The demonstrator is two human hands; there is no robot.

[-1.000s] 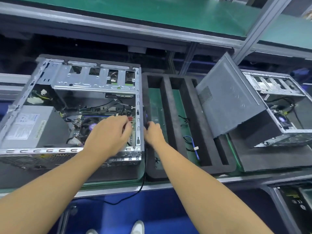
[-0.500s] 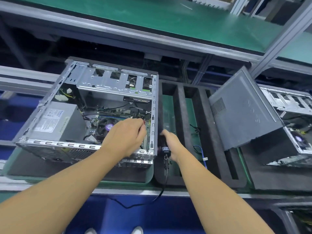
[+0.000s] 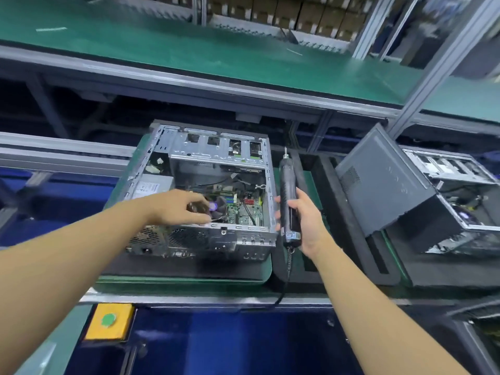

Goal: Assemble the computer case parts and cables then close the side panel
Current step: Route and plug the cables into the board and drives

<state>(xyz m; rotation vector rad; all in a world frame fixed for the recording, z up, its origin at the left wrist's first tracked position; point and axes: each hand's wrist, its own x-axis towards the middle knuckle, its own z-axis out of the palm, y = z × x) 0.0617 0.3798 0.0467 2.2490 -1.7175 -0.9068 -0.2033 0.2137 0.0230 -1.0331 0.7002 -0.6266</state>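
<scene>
Centre of the line: bare silver steel computer case [image 3: 216, 151], lying on its side with the open face up, side panel off, resting on a black foam pad [image 3: 184, 269]. Inside, on the floor of it, a green motherboard [image 3: 244, 213], a cooler fan with a purple hub [image 3: 215, 206] to the left of that, and a grey power supply box [image 3: 151, 186] at the far left. Left hand [image 3: 176, 209] reaching over the near rim into the case, fingers curled just by the fan; too blurred to say whether anything is pinched there. Just beside the case's right wall, right hand [image 3: 304, 221] clenched round a long black electric screwdriver [image 3: 287, 185], held upright with the bit pointing up and away, coiled black cable [image 3: 288, 266] trailing from its lower end over the bench edge. Behind the tool, a black foam tray with long slots [image 3: 323, 166]. Further right, a dark grey metal side panel [image 3: 378, 182] propped at a tilt against a second open case [image 3: 457, 171]. Up top, a green-matted shelf [image 3: 189, 50]; down front, a yellow box with a green button [image 3: 108, 320].
</scene>
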